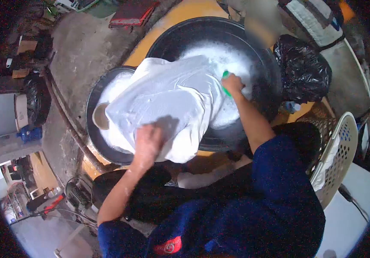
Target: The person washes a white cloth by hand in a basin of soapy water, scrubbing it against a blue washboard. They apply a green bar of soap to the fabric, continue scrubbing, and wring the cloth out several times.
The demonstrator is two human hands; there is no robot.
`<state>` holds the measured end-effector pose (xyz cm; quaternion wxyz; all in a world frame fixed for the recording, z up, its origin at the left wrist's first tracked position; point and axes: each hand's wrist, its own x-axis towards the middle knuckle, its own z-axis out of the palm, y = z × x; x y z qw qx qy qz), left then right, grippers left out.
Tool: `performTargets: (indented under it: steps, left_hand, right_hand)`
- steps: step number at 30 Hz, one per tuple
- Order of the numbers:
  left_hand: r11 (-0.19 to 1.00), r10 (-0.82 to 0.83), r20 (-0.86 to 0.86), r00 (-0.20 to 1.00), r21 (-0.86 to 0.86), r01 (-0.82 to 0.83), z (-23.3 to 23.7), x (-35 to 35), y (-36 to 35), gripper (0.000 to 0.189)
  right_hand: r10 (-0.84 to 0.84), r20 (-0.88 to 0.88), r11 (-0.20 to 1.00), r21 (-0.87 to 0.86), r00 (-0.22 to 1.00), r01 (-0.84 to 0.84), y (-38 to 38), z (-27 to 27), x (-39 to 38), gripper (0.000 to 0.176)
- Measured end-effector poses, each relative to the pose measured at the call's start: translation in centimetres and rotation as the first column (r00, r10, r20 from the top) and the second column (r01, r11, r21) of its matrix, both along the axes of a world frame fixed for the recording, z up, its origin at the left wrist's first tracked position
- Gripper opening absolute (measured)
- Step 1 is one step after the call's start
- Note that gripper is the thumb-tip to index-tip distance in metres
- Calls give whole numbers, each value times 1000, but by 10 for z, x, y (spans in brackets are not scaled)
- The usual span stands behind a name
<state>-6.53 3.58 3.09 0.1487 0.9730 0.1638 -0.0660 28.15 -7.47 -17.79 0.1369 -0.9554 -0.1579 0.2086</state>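
Observation:
A wet white cloth (163, 99) lies draped across the rims of a large black tub (202, 26) and a smaller dark basin (91, 103). My left hand (148, 144) presses down on the cloth's near part, its fingers curled and slightly blurred, seemingly closed on the fabric. In my right hand (235, 84) is a green scrub brush (226, 84), gripped just right of the cloth, over the large tub. White suds (219, 53) float in that tub. The brush's bristles are hidden. A beige bowl (100, 116) sits among suds in the smaller basin, partly behind the cloth.
A black plastic bag (303, 69) stands right of the tub. Near my right side is a perforated plastic chair back (344, 137). A long pole (67, 118) lies left of the basin. A motor (77, 193) and cables are at lower left.

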Motion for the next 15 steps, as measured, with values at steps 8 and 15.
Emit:
performTargets:
  steps: [8, 15]
  left_hand:
    - [757, -499, -149, 854, 404, 513, -11, 24, -44, 36]
    - [790, -488, -15, 873, 417, 449, -27, 20, -41, 33]
  right_hand:
    - [2, -242, 971, -232, 970, -59, -37, 26, -13, 45]
    - [52, -178, 985, -153, 983, -80, -49, 59, -16, 41]
